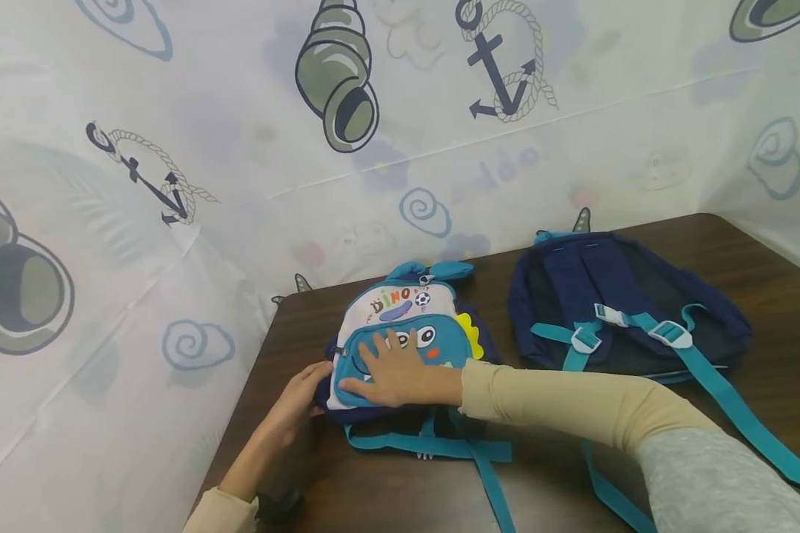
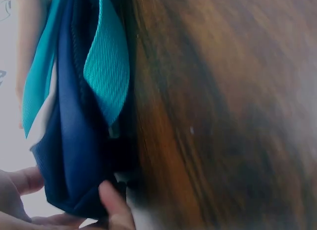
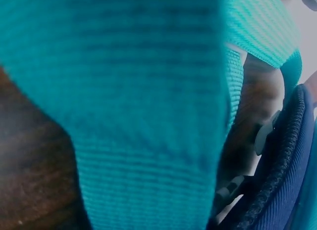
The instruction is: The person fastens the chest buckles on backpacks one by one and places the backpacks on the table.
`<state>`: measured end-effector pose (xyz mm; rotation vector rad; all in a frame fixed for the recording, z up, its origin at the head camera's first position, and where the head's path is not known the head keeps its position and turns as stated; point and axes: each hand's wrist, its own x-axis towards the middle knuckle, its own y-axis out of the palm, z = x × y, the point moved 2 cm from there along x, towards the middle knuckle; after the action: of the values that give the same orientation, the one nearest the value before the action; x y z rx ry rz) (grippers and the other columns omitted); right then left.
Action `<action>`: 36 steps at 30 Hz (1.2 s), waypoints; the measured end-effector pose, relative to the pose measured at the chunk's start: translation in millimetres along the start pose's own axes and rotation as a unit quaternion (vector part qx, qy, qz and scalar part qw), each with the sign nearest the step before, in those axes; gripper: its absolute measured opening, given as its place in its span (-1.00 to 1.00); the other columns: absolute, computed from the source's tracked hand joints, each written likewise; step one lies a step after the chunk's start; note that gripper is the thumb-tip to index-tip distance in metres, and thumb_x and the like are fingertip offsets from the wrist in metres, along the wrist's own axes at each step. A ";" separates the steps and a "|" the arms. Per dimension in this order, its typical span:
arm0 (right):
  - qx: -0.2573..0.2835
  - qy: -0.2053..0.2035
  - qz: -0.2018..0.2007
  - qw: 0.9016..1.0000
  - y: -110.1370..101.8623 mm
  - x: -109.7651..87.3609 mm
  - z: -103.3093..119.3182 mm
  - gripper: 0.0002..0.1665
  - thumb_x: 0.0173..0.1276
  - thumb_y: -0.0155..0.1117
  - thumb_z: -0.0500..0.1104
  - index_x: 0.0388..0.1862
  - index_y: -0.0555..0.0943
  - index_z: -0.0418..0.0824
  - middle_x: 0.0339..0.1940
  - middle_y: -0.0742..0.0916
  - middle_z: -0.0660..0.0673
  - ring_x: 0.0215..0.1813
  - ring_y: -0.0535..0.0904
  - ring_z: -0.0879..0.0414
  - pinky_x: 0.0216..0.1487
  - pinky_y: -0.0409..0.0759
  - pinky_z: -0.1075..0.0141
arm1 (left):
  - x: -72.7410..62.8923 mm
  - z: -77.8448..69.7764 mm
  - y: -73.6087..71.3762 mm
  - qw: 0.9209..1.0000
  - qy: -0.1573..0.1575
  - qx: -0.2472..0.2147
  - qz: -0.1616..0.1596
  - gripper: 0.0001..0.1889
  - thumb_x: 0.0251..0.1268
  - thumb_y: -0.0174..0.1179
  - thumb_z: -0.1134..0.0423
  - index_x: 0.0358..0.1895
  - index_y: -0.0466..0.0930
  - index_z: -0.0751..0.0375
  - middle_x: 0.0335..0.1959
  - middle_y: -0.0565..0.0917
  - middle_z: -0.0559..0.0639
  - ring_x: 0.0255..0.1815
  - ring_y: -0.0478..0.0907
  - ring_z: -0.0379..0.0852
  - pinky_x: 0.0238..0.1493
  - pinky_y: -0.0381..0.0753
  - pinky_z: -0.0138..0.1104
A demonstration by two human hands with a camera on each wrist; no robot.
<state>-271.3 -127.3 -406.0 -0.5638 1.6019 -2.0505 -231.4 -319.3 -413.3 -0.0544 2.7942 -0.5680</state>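
A small child's backpack (image 1: 407, 307) with a blue dinosaur face and "DINO" lettering lies front up on the brown table. Across its front pocket, my right hand (image 1: 400, 376) rests flat with the fingers spread. My left hand (image 1: 298, 403) grips the bag's lower left side. In the left wrist view, the thumb and fingers (image 2: 115, 205) of that hand stand on either side of a navy corner (image 2: 81, 175) of the bag. Teal webbing straps (image 1: 433, 446) trail from the bag's bottom edge. Webbing fills much of the right wrist view, where the right hand is mostly hidden.
A second navy backpack (image 1: 567, 274) lies to the right, back side up, with white buckles (image 1: 670, 334) and teal straps. One long strap (image 1: 753, 426) runs toward the table's near right. Behind the table (image 1: 347, 488) hangs a white printed cloth (image 1: 240, 89).
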 end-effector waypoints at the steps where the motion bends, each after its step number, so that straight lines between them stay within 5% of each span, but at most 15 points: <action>1: 0.001 -0.001 -0.003 1.000 -0.3 -0.4 -0.8 0.08 0.32 -0.39 0.64 0.64 0.06 0.06 0.66 0.16 -0.09 0.65 -0.01 -0.20 0.53 -0.08 -0.33 | 0.3 -1.1 0.9 1.000 0.002 0.005 -0.006 -0.32 0.54 -0.09 -0.14 0.51 0.17 0.24 0.40 0.37 0.27 0.22 0.45 0.08 0.10 0.53 -0.13; 4: 0.013 -0.003 -0.010 1.000 -1.2 -0.4 -3.1 0.07 0.33 -0.40 0.63 0.64 0.06 0.06 0.66 0.17 -0.09 0.65 0.01 -0.20 0.53 -0.08 -0.34 | -1.3 -7.9 3.0 0.999 0.008 0.016 -0.031 -0.35 0.53 -0.06 -0.13 0.50 0.21 0.18 0.40 0.38 0.24 0.21 0.43 0.08 0.12 0.50 -0.11; 9: 0.046 0.001 -0.023 0.999 -5.0 -0.2 -6.0 0.05 0.36 -0.39 0.61 0.64 0.06 0.05 0.65 0.17 -0.11 0.65 -0.01 -0.19 0.53 -0.12 -0.34 | -8.1 -26.6 4.3 0.997 0.039 0.007 -0.062 -0.40 0.53 -0.04 -0.08 0.49 0.23 0.11 0.51 0.24 0.23 0.47 0.23 0.20 0.45 0.25 0.17; 14: 0.099 -0.003 -0.051 0.994 -13.5 -0.9 -5.9 0.03 0.42 -0.39 0.56 0.64 0.04 -0.03 0.65 0.17 -0.17 0.65 -0.02 -0.20 0.50 -0.10 -0.38 | -18.4 -53.0 4.5 0.989 0.098 0.042 -0.102 -0.39 0.51 0.00 -0.16 0.49 0.24 0.00 0.45 0.32 0.22 0.35 0.40 0.19 0.35 0.42 0.11; 19: 0.197 -0.023 -0.105 0.975 -25.5 -2.9 -4.7 -0.03 0.49 -0.35 0.48 0.65 0.02 -0.08 0.63 0.18 -0.19 0.65 -0.03 -0.15 0.51 -0.13 -0.39 | -32.8 -83.7 2.2 0.961 0.195 0.111 -0.161 -0.42 0.50 -0.06 -0.25 0.43 0.34 -0.08 0.45 0.38 0.12 0.38 0.38 0.17 0.36 0.37 0.14; 27: 0.316 -0.053 -0.172 0.932 -41.3 -6.1 -4.2 -0.02 0.51 -0.43 0.47 0.65 -0.06 -0.13 0.65 0.09 -0.19 0.66 -0.07 -0.13 0.53 -0.17 -0.36 | -42.0 -128.3 10.4 0.917 0.304 0.159 -0.204 -0.47 0.53 -0.03 -0.11 0.44 0.34 -0.02 0.49 0.37 0.09 0.47 0.33 0.14 0.42 0.31 0.15; 36: 0.389 -0.084 -0.208 0.893 -74.1 -20.6 -21.4 0.01 0.52 -0.60 0.46 0.65 -0.21 -0.19 0.67 -0.02 -0.19 0.67 -0.13 -0.10 0.62 -0.07 -0.11 | -51.5 -187.4 33.2 0.881 0.393 0.171 -0.203 -0.46 0.49 0.02 0.04 0.48 0.30 -0.01 0.42 0.44 0.13 0.17 0.52 0.16 0.15 0.55 0.11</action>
<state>-275.8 -83.2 -339.5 -0.7779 0.4730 -2.6151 -235.3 -213.2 -247.1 -0.4334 3.4039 -1.4644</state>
